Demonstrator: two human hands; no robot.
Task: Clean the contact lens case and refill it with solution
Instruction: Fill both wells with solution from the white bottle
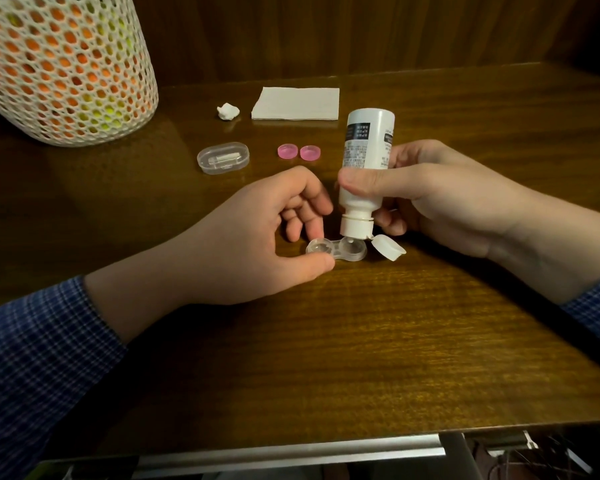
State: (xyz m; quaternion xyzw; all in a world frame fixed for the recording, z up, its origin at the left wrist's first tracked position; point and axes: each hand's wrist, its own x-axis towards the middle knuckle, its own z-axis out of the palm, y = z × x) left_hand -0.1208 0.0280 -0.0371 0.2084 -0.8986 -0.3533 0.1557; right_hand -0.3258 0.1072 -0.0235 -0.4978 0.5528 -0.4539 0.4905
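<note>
Clear case (336, 250): my left hand (257, 237) pinches its left well on the table (361, 341).
White bottle (362, 168): my right hand (440, 199) grips it upside down, nozzle over the right well.

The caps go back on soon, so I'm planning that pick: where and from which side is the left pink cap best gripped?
Judging by its pose, pinch the left pink cap across its round rim from above. It lies flat on the table; take its far and near edges, since the other pink cap sits right against its right side.

Bare table (326, 341) near; pink caps (298, 152), clear box (223, 157) beyond.
</note>
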